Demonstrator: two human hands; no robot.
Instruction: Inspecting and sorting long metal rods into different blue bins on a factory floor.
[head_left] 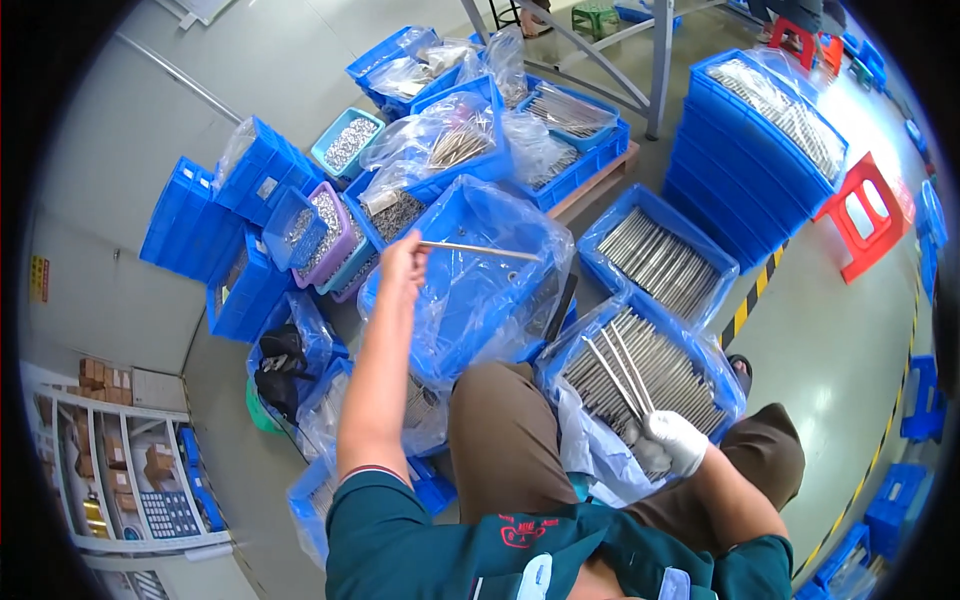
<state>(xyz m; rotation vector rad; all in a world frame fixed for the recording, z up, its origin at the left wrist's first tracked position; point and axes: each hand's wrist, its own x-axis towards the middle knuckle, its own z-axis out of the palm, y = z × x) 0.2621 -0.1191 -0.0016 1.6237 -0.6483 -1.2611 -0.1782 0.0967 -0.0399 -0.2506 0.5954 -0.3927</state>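
My bare left hand [403,262] is closed round one end of a thin metal rod [480,249]. That rod points right, over a blue crate [455,352] lined with clear plastic. On my right hand [678,442] is a white glove; its fingers are closed on a few slim metal rods [622,368] that fan out up and to the left. Beneath them a plastic-lined blue crate [735,388] holds rows of similar rods [590,385]. My right hand is over this crate's near right part. Crumpled plastic covers its near left side.
Beyond is another blue crate of rods [655,262], beside a tall stack of blue crates [725,165]. More crates and small tubs of metal parts [325,235] crowd the left. A red stool [868,215] stands right. A metal frame leg [660,80] rises at the back.
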